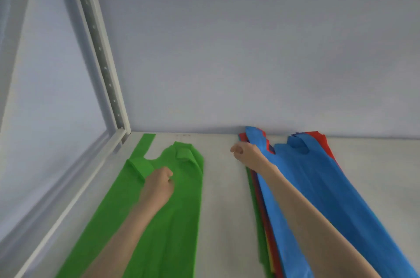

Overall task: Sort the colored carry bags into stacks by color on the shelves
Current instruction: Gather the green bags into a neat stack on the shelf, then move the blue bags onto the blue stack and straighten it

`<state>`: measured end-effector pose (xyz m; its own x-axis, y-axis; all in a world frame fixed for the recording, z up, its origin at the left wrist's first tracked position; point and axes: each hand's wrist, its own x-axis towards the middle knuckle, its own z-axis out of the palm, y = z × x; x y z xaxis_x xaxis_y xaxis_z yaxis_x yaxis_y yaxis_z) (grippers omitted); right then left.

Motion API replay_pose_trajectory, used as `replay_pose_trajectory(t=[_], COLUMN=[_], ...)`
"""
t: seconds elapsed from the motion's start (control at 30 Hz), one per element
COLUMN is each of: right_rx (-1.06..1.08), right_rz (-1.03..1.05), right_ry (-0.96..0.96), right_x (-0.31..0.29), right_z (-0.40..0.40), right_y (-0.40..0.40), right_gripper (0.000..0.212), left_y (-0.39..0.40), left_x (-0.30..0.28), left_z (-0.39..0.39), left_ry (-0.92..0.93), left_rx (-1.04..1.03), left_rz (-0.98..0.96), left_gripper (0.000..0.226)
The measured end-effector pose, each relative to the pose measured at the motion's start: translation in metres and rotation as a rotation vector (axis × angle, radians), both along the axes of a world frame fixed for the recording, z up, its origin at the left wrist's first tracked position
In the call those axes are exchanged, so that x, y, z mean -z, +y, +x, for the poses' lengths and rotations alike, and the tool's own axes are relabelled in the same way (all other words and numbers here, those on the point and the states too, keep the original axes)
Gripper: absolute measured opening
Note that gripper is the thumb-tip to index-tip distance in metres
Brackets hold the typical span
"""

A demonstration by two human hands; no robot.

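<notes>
— Green bag point(168, 209) lies lengthwise on our shelf point(225, 198), handles toward the back wall point(250, 50)?
— Yes. Our left hand point(159, 184) rests fisted on it; right of it, our curled right hand point(244, 152) sits at the mixed pile point(318, 186), grip unclear.

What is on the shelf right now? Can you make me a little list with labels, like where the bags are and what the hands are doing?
shelf: pale flat shelf board
left side: flat green carry bag, handles toward the wall
right side: mixed pile with a blue carry bag on top; red bag edges and green ones peek out beneath
left hand: fingers curled, over the green bag
right hand: fingers curled, at the pile's left edge; grip unclear
frame: white metal shelf post on the left
</notes>
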<state>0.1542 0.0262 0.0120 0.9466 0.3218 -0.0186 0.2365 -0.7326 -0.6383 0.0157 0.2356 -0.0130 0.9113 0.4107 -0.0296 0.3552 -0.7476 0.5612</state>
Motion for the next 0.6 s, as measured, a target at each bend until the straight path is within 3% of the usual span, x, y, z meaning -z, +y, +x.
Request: replay_pose_trajectory(t=[0.03, 0.27, 0.47, 0.6], right_rx=[-0.004, 0.032, 0.108, 0.141], right_rz=[-0.023, -0.299, -0.405, -0.339], right_ry=[-0.032, -0.153, -0.046, 0.117], right_x=[-0.006, -0.014, 0.005, 0.021], right_z=[0.003, 0.033, 0.036, 0.036], right_y=[-0.018, -0.166, -0.241, -0.260], right_gripper=[0.032, 0.037, 0.047, 0.049], left_y=[-0.022, -0.174, -0.243, -0.253], left_x=[-0.006, -0.024, -0.007, 0.007], left_z=[0.007, 0.047, 0.054, 0.051], left_ry=[-0.022, -0.046, 0.113, 0.207], left_rx=[0.042, 0.169, 0.170, 0.143], left_rz=[0.007, 0.278, 0.326, 0.327], left_gripper=[0.014, 0.028, 0.039, 0.039])
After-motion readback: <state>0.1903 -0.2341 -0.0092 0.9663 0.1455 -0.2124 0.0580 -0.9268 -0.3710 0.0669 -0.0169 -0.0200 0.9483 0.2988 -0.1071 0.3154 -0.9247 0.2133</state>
